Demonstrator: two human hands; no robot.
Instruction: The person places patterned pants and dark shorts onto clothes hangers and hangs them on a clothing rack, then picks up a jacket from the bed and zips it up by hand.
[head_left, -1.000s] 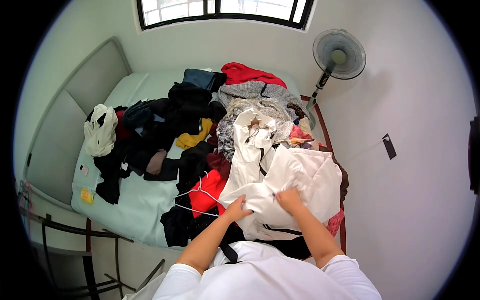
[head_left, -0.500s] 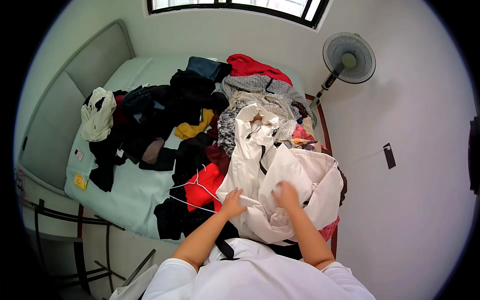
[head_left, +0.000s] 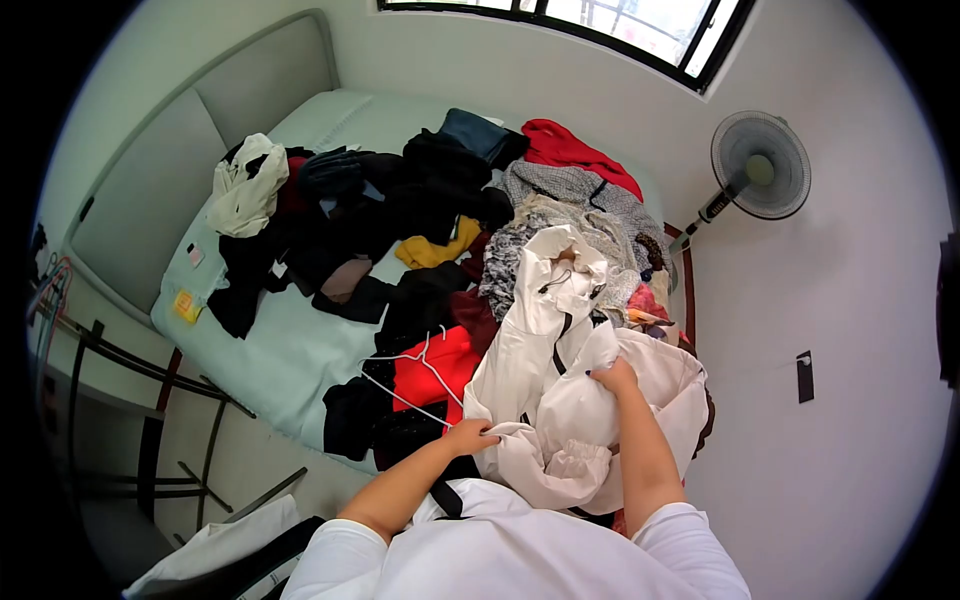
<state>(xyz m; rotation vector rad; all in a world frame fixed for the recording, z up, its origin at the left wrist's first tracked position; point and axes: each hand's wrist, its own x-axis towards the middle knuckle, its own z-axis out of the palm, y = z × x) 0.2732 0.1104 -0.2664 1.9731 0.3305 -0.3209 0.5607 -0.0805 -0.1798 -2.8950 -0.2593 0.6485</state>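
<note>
A white hooded jacket (head_left: 570,400) lies spread over the pile at the near edge of the bed, its hood toward the window. My left hand (head_left: 470,437) pinches the jacket's lower left edge. Higher up on the right side, my right hand (head_left: 616,378) grips a raised fold of the same jacket. A gathered cuff or hem shows between my arms. Just left of the jacket, a white wire hanger (head_left: 420,357) rests across a bright red garment (head_left: 437,365) and dark clothes.
Dark clothes (head_left: 350,230) cover much of the bed (head_left: 285,400), with a mustard garment (head_left: 440,245) and a cream one (head_left: 248,185) among them. A standing fan (head_left: 760,168) is by the right wall. Dark metal bars (head_left: 205,450) stand at the lower left.
My right hand has moved up and to the right, lifting a fold of the jacket. My left hand keeps hold of its edge. The camera view has turned and shifted.
</note>
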